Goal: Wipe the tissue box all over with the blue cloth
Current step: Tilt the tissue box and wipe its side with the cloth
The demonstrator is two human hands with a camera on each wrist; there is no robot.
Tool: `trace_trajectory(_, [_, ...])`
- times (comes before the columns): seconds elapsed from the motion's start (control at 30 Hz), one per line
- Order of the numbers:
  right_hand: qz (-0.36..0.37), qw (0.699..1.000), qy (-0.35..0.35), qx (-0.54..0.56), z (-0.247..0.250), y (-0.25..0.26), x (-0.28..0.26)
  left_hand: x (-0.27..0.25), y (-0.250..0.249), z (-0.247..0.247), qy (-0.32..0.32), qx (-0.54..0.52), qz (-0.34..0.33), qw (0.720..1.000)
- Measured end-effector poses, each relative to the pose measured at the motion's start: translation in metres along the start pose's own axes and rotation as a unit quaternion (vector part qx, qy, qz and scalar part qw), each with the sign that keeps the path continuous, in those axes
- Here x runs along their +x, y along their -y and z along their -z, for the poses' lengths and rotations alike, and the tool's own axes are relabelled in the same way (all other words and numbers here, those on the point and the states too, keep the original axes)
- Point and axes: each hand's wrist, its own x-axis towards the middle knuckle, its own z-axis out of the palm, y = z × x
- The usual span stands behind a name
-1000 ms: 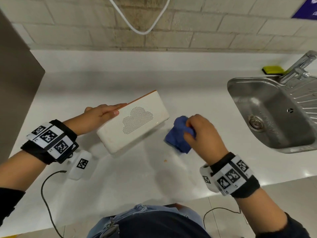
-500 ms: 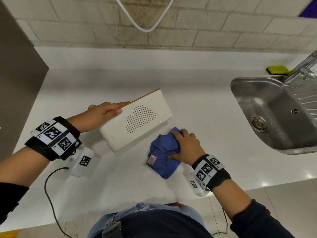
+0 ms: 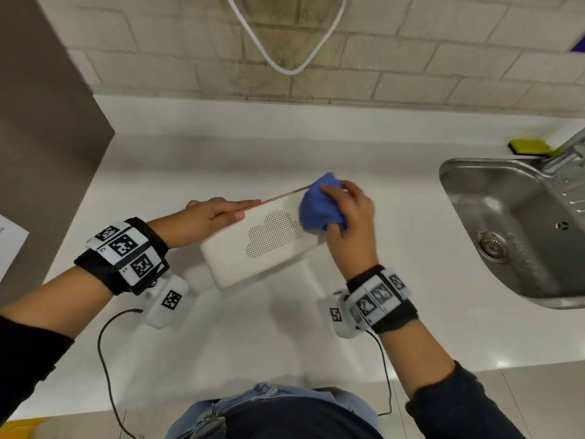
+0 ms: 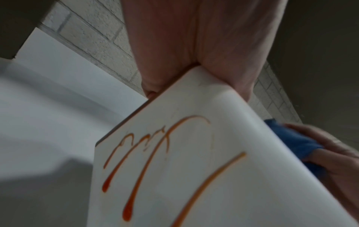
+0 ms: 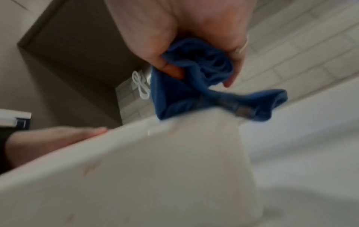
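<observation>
The white tissue box (image 3: 262,245), with a dotted cloud on its face, stands tilted on its long edge on the white counter (image 3: 253,343). My left hand (image 3: 234,210) pinches its upper left edge, fingers behind and thumb in front. My right hand (image 3: 338,210) grips the bunched blue cloth (image 3: 319,210) and presses it on the box's upper right corner. In the left wrist view the box's end face (image 4: 194,176) carries orange-red streaks (image 4: 128,212), with the cloth (image 4: 297,142) beyond its edge. In the right wrist view the cloth (image 5: 194,92) drapes over the box's edge (image 5: 136,169).
A steel sink (image 3: 459,166) lies at the right, with a tap (image 3: 566,153) and a yellow-green sponge (image 3: 528,147) behind it. A grey cabinet side (image 3: 47,153) bounds the counter at the left. A white cable (image 3: 285,64) hangs on the brick wall.
My right hand lifted the cloth off the counter in front of the box and brought it up onto the box's upper right corner. My left hand kept its hold on the box.
</observation>
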Motion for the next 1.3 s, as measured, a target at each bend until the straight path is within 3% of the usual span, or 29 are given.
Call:
trace_trajectory(0.1, [0.013, 0.997, 0.078, -0.011, -0.032, -0.008, -0.012, 0.001, 0.003, 0.000, -0.002, 0.000, 0.000, 1.000])
trace_trajectory(0.27, [0.069, 0.994, 0.071, -0.040, -0.037, -0.023, -0.023, -0.001, 0.001, 0.001, 0.005, -0.012, 0.006, 1.000])
trace_trajectory(0.37, [0.100, 0.988, 0.103, -0.051, -0.036, -0.025, -0.039, 0.001, -0.002, 0.002, 0.014, -0.005, 0.012, 1.000])
trace_trajectory(0.53, [0.183, 0.959, 0.208, -0.055, -0.062, 0.011, -0.044, 0.004, 0.000, 0.007, 0.029, -0.029, 0.026, 0.999])
trace_trajectory(0.73, [0.171, 0.957, 0.234, -0.011, -0.090, 0.046, -0.053, 0.003, -0.004, 0.009, 0.090, -0.145, 0.018, 0.985])
trace_trajectory(0.93, [0.263, 0.928, 0.259, -0.039, -0.090, 0.049, -0.049, -0.001, -0.008, 0.015, 0.087, -0.055, -0.006, 0.995])
trace_trajectory(1.03, [0.340, 0.889, 0.307, -0.031, -0.086, 0.040, -0.047, 0.001, -0.007, 0.013, 0.070, 0.018, 0.011, 0.997])
trace_trajectory(1.1, [0.352, 0.875, 0.332, -0.003, -0.080, 0.033, -0.050, 0.001, -0.006, 0.010, 0.067, 0.060, 0.003, 0.996])
trace_trajectory(1.3, [0.290, 0.908, 0.304, 0.007, -0.036, -0.012, -0.040, 0.001, -0.003, 0.005, 0.050, 0.072, -0.020, 0.996])
